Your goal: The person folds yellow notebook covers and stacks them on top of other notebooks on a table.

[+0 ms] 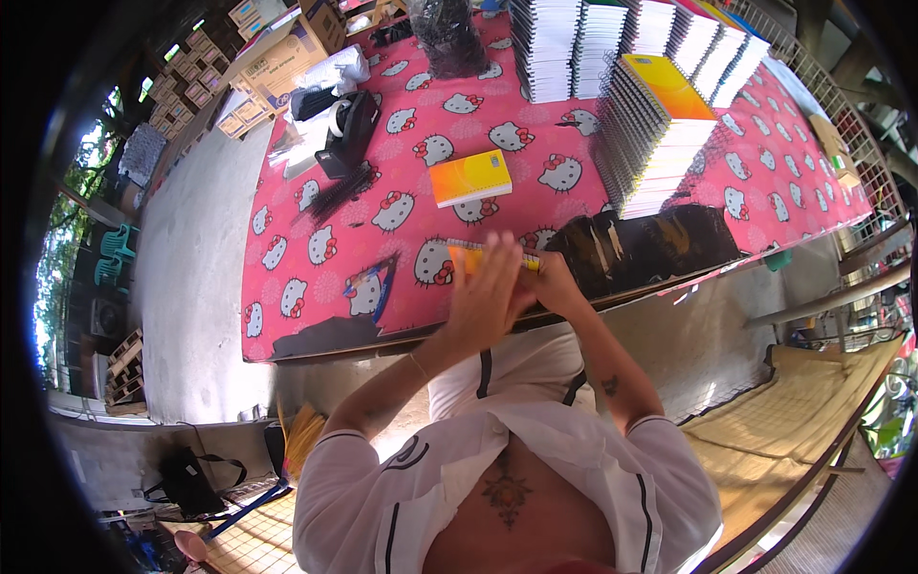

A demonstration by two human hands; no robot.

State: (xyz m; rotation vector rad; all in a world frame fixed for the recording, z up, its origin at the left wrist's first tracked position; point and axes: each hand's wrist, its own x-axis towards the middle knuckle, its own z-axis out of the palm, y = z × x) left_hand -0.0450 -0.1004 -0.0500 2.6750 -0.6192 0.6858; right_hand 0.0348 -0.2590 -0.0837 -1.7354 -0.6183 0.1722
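Observation:
A small yellow-orange spiral notebook [466, 256] is at the table's near edge, partly hidden by my hands. My left hand [486, 292] lies over it with fingers stretched out, slightly blurred. At its right end, my right hand [553, 284] has its fingers closed round the notebook. Just beyond them a second yellow-orange notebook [471, 178] lies flat on the pink patterned tablecloth [325, 244]. To the left of my hands is a thin blue-edged object [386, 290] whose kind I cannot make out.
A tall stack of spiral notebooks [650, 143] stands to the right, with more stacks [545, 53] behind. At the left lie a black tape dispenser [350, 134] and a bundle of black coils [342, 194]. A black plastic bag [448, 38] stands farther back, near cardboard boxes [287, 62].

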